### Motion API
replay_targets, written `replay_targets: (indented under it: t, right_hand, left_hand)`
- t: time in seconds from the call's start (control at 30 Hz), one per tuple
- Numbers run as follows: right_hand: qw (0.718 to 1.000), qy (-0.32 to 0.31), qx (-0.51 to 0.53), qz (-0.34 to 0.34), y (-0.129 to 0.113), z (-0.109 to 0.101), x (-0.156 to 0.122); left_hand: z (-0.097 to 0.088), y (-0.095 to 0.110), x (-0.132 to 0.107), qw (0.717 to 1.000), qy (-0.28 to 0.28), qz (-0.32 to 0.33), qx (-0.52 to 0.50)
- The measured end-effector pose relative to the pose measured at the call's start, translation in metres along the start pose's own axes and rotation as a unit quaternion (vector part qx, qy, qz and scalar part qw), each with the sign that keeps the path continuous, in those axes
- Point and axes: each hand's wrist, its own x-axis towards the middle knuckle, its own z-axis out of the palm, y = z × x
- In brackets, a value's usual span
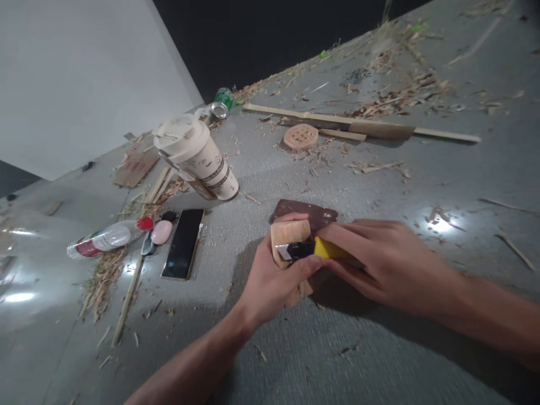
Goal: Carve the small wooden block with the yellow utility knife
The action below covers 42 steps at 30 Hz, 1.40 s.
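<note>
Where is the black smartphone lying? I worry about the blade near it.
In the head view the black smartphone lies flat on the grey floor, left of the left hand, beside a pink oval case.

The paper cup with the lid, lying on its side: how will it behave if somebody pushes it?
The paper cup probably rolls in a curve, since it lies on its side and tapers. It looks light, so it should move easily. Its lid seems on; contents cannot be seen.

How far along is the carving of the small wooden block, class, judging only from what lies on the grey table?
Done: pale wood shavings litter the grey table, and a round perforated wooden disc lies finished-looking farther back. In hand: the left hand grips the small pale wooden block while the right hand presses a yellow utility knife against it. Left: the block looks blocky, probably needing more shaping.
</note>
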Motion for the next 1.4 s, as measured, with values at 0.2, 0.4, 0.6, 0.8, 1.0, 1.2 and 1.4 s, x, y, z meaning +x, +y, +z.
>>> replay_targets:
  t: [0.2,0.4,0.6,0.8,1.0,1.2,1.4]
  right_hand:
    - [0.999,0.017,-0.030,0.030,-0.004,0.005,-0.004]
    - [0.999,0.022,-0.028,0.028,-0.005,0.005,-0.003]
    - [1.000,-0.007,0.017,-0.003,-0.002,-0.002,-0.001]
    - [0.999,-0.025,0.023,-0.007,-0.002,-0.004,-0.002]
    - [1.000,-0.022,0.004,0.000,-0.003,-0.006,-0.001]
    - [1.000,0.004,-0.019,0.005,-0.007,0.000,-0.005]
    - [0.999,0.019,-0.031,0.031,-0.010,0.004,-0.005]
  left_hand:
    - [0.003,0.001,-0.003,0.999,0.036,-0.012,-0.008]
    - [0.001,0.001,-0.003,0.999,0.036,-0.009,0.022]
    - [-0.001,-0.003,-0.001,1.000,-0.016,-0.010,-0.023]
    - [-0.005,0.000,-0.002,0.997,-0.066,-0.023,-0.020]
    - [-0.006,-0.003,-0.002,0.998,-0.054,-0.025,0.005]
    - [-0.001,-0.007,-0.006,1.000,-0.015,-0.023,0.004]
    - [0.001,-0.005,-0.006,1.000,0.016,-0.016,0.006]
